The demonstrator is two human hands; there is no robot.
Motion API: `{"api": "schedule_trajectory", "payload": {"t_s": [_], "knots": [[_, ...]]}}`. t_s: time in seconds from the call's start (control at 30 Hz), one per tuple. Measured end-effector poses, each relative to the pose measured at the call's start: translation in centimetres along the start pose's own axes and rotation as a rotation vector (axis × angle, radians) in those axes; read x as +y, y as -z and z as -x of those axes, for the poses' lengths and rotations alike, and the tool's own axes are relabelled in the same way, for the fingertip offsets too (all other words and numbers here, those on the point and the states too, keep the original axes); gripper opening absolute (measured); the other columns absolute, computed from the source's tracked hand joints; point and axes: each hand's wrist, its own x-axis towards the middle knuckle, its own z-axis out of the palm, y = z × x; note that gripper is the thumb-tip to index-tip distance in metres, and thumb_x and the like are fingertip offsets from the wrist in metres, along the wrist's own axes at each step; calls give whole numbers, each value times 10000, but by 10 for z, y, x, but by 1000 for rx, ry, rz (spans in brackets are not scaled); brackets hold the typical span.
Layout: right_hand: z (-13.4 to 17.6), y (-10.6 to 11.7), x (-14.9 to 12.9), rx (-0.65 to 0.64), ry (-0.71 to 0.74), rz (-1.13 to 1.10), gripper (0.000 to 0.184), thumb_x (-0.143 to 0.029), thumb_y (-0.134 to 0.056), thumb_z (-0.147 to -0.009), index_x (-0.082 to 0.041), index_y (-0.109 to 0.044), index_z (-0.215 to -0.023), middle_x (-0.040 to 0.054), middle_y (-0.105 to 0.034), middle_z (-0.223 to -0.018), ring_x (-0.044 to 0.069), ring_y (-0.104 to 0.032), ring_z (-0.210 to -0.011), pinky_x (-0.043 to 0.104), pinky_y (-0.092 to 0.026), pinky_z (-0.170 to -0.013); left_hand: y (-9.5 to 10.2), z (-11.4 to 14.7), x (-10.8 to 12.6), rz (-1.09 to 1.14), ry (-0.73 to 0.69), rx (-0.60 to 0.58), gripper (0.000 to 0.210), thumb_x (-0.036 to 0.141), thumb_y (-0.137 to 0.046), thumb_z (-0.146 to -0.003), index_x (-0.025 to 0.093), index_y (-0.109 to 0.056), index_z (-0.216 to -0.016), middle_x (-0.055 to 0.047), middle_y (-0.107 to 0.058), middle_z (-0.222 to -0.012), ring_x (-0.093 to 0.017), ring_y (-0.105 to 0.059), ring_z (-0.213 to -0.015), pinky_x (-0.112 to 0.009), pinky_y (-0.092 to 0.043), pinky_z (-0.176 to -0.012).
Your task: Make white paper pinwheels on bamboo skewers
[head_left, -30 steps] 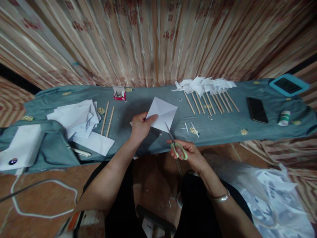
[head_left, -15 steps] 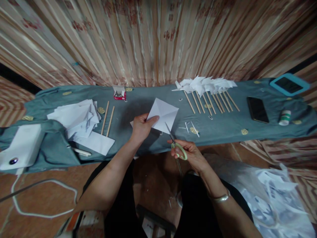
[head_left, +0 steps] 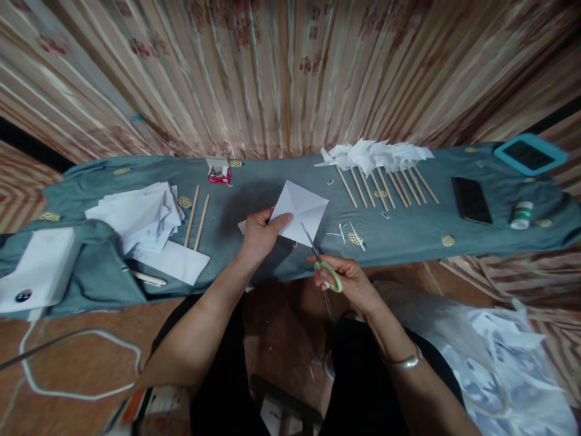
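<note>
A creased white square of paper [head_left: 302, 206] is pinched at its left corner by my left hand [head_left: 263, 233], thumb on top. My right hand [head_left: 342, 275] grips a pair of scissors [head_left: 329, 272] with pale green handles. The scissor blades lie at the paper's lower corner and point toward its centre; they look nearly closed. A bit of another paper [head_left: 241, 226] shows behind my left hand. Just right of the blades, thin paper scraps [head_left: 357, 236] lie on the cloth.
Paper pinwheels on wooden sticks [head_left: 376, 157] lie at the back right. To the left are a stack of paper [head_left: 140, 212], two loose sticks [head_left: 197, 218], a red box of pins [head_left: 219, 172] and a white device [head_left: 39, 266]. A phone [head_left: 472, 200] and glue stick [head_left: 521, 215] sit right.
Almost nothing differs. The paper and scissors stay in the same hands, with the blades still at the lower corner; the view has shifted very slightly.
</note>
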Motion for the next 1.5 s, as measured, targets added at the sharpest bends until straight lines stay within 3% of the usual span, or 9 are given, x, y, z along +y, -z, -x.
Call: {"api": "schedule_trajectory", "payload": {"t_s": [1.23, 1.37, 1.5], "knots": [[-1, -2, -1, 19, 12, 78, 415, -485, -788, -651, -186, -743, -936, -26, -616, -581, 66, -502, -474, 207, -429, -469, -1, 2, -2, -12, 43, -29, 265, 385, -758, -597, 143, -699, -688, 21, -611, -586, -110, -479, -519, -226, -354, -497], [2, -2, -3, -12, -9, 64, 392, -481, -773, -681, -198, -729, -949, -8, -654, -643, 75, -532, -519, 209, -443, -506, 0, 2, -1, 9, 47, -18, 233, 364, -753, -609, 150, -707, -687, 27, -606, -581, -111, -488, -524, -228, -360, -507], [7, 11, -10, -79, -51, 100, 403, -490, -758, -704, -182, -719, -960, 13, -669, -682, 84, -541, -554, 215, -434, -530, 3, -2, 1, 47, 27, 20, 237, 346, -769, -594, 140, -711, -695, 23, -624, -591, -114, -515, -549, -242, -397, -556]]}}
